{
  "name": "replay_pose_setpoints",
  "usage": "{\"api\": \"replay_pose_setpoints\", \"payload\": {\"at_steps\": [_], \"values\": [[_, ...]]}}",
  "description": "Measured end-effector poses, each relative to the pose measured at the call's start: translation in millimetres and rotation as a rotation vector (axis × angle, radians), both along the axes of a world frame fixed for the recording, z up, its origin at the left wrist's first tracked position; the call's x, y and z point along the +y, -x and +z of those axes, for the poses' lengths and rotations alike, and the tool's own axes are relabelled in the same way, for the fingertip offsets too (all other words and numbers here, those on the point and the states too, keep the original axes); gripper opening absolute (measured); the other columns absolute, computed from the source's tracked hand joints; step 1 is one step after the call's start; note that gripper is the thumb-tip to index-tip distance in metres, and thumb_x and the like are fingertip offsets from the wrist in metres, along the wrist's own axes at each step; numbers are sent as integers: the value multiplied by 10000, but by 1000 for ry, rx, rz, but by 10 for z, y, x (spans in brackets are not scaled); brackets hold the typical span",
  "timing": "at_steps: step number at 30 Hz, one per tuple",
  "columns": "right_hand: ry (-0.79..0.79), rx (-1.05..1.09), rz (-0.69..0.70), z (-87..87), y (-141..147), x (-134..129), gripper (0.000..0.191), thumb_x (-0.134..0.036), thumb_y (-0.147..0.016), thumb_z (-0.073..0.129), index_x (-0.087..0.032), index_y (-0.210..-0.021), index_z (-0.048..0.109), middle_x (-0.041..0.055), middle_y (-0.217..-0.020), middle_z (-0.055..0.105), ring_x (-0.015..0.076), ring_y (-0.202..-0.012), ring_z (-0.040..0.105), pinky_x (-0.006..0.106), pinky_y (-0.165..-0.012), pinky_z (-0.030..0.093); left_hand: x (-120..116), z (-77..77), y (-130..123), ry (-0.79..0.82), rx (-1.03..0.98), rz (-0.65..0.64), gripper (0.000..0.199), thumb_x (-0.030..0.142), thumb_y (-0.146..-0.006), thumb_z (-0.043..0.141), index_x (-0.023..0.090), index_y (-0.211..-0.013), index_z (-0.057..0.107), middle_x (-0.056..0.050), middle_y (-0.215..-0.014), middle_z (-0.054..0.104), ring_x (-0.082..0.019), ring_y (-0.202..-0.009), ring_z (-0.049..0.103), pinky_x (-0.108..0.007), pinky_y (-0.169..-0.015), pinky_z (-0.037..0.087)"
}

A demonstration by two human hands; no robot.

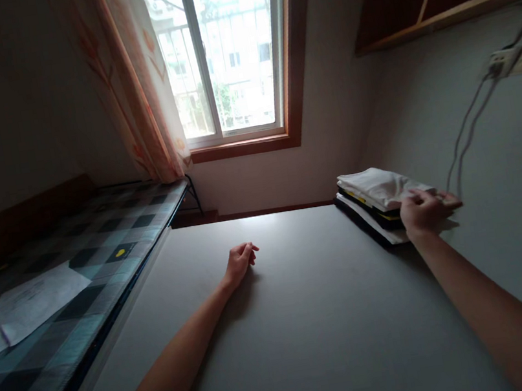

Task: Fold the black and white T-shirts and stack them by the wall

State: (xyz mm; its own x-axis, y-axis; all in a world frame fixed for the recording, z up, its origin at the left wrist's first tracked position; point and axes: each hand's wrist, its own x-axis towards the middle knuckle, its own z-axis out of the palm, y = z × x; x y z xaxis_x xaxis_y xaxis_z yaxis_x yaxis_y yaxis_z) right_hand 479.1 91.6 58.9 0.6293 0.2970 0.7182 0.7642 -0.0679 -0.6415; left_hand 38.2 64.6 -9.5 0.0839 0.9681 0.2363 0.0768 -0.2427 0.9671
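A stack of folded cloth point(373, 195), white on top with black, yellow and white layers beneath, lies at the far right of the white table point(309, 319). My right hand point(424, 211) is at the stack's near right edge, its fingers closed on the top white cloth. Over the middle of the table is my left hand point(241, 260), fingers curled together with nothing visible in them.
On the left stands a bed point(143, 229) with a checkered cover, and white papers point(41, 300) lie on it. A curtained window point(234, 49) is ahead. Cables point(464, 126) hang down the right wall from a socket, below a wooden cabinet point(454, 16).
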Motion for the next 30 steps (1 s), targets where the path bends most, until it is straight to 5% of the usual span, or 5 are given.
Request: {"api": "replay_pose_setpoints", "payload": {"at_steps": [4, 10, 16, 20, 30], "values": [[-82, -170, -43, -73, 396, -166, 316, -182, -705, 525, -138, -940, 732, 198, -1199, 498, 332, -1097, 470, 534, -962, 339, -39, -32, -44, -99, 320, -44, 385, 453, -885, 463, 145, -765, 660, 12, -588, 546, -103, -516, 507, -228, -528, 408], [466, -393, 715, -445, 1247, -224, 311, -275, -873, 438, -190, -1003, 708, 119, -1123, 668, 248, -1068, 595, 405, -940, 438, -214, -4, -77, -436, 993, 9, 256, 269, -911, 454, 195, -858, 694, -69, -924, 644, -169, -805, 594, -321, -809, 463], [893, -548, 749, -721, 1465, -285, 530, -484, -939, 416, -215, -1382, 528, 142, -1494, 428, 290, -1377, 384, 465, -1090, 317, -234, 9, 168, -307, 1227, 220, 477, 406, -901, 483, 206, -1329, 555, -147, -1343, 542, -298, -1245, 494, -516, -1110, 289], [1028, -595, 703, -725, 1440, -352, 649, -604, -935, 334, -248, -1473, 409, 129, -1567, 297, 309, -1446, 247, 507, -1145, 202, -206, -34, 237, -124, 1322, 188, 614, 591, -905, 379, 298, -1442, 431, -113, -1539, 357, -400, -1421, 260, -690, -1103, 112], [1094, -620, 675, -703, 1517, -396, 705, -630, -933, 282, -234, -1516, 319, 130, -1593, 220, 307, -1466, 181, 499, -1164, 149, -195, -55, 220, -77, 1363, 130, 704, 665, -898, 285, 302, -1499, 335, -85, -1591, 251, -407, -1449, 181, -626, -1137, 104]]}}
